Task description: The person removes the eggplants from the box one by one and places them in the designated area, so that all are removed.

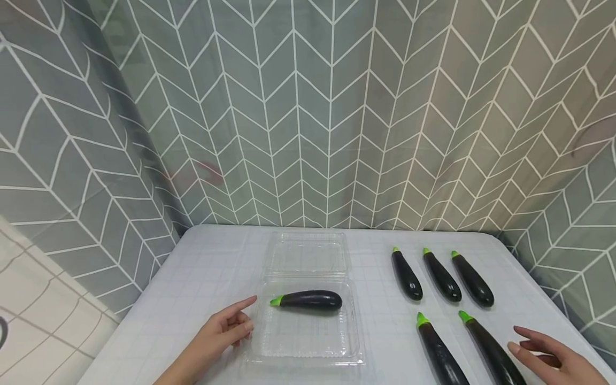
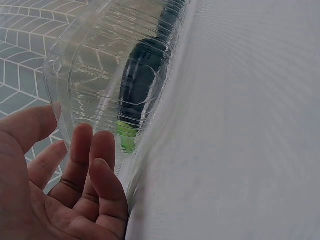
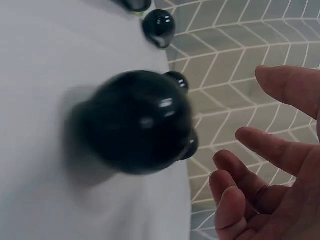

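A clear plastic clamshell box (image 1: pixel 332 342) lies with its lid (image 1: pixel 308 254) folded back, away from me. Inside the base, a dark eggplant (image 1: pixel 313 300) lies crosswise, its green stem end to the left. Beside the box's left edge is my left hand (image 1: pixel 216 331), index finger extended and the others loosely bent; in the left wrist view its fingertips are close to the clear wall (image 2: pixel 60 85), and contact is unclear. My right hand (image 1: pixel 560 355) hovers empty, fingers spread, just right of a near eggplant (image 1: pixel 495 350). That eggplant's rounded end (image 3: pixel 140 122) looms large in the right wrist view.
Another eggplant (image 1: pixel 440 353) lies in the near right row. Behind it, three more form a far row: left one (image 1: pixel 407 275), middle one (image 1: pixel 443 278) and right one (image 1: pixel 474 280). A white cloth covers the table (image 1: pixel 212 267); patterned curtains (image 1: pixel 313 117) hang behind and at both sides.
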`<state>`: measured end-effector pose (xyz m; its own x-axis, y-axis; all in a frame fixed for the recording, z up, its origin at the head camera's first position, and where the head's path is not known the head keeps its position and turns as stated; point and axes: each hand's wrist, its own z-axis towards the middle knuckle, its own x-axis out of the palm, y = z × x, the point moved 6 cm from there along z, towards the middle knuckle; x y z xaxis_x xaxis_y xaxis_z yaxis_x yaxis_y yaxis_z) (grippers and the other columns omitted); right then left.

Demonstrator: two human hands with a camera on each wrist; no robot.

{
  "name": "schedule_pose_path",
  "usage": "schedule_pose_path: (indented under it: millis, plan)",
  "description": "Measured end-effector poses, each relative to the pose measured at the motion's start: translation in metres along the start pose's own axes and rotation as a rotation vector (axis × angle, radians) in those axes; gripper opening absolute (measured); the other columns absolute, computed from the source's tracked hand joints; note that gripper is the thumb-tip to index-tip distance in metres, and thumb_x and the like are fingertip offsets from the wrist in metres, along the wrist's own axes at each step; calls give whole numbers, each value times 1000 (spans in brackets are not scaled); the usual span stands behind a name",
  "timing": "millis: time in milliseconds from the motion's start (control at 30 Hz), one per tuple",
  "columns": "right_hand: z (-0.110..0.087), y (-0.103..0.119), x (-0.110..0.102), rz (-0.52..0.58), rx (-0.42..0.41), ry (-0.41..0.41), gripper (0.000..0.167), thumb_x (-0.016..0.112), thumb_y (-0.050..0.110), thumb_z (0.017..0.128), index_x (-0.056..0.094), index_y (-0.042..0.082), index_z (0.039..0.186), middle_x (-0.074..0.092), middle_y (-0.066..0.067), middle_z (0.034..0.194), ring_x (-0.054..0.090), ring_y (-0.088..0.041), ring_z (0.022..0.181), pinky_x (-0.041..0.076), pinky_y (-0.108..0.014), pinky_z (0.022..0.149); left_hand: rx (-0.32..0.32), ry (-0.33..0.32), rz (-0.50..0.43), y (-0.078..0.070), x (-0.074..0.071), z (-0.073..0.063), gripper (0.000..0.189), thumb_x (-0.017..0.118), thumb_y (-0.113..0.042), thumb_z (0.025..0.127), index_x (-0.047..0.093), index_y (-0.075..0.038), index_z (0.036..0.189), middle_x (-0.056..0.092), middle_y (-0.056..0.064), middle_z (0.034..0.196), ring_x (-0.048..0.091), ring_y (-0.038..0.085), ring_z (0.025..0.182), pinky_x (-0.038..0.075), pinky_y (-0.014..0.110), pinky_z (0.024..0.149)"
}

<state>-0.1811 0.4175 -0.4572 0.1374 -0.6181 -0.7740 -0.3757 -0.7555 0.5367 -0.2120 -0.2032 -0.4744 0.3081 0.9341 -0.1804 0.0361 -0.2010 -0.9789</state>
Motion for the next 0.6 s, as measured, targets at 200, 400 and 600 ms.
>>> schedule_pose_path:
  millis: [200,400,600]
  plan:
    - [-8,34,-19,-58,-168,-50,86,55,58,96,39,-13,142,59,-28,117,64,-18,92,54,-39,72,-2,-5,9,0,0,0,60,63,-20,99,38,-2,151,61,14,100,59,16,80,51,27,67]
    - [-16,72,-28,-112,-350,-149,74,59,52,96,45,-3,143,62,-21,123,52,12,86,49,-24,65,2,-5,7,0,0,-1,60,63,-20,99,38,-3,151,61,14,100,59,16,79,51,27,66]
    - [-19,106,-20,-35,-413,-122,71,61,48,96,44,0,145,56,-22,132,55,9,92,51,-25,69,-3,-6,4,1,0,-1,60,63,-21,99,39,-4,151,61,14,99,59,16,78,51,27,65]
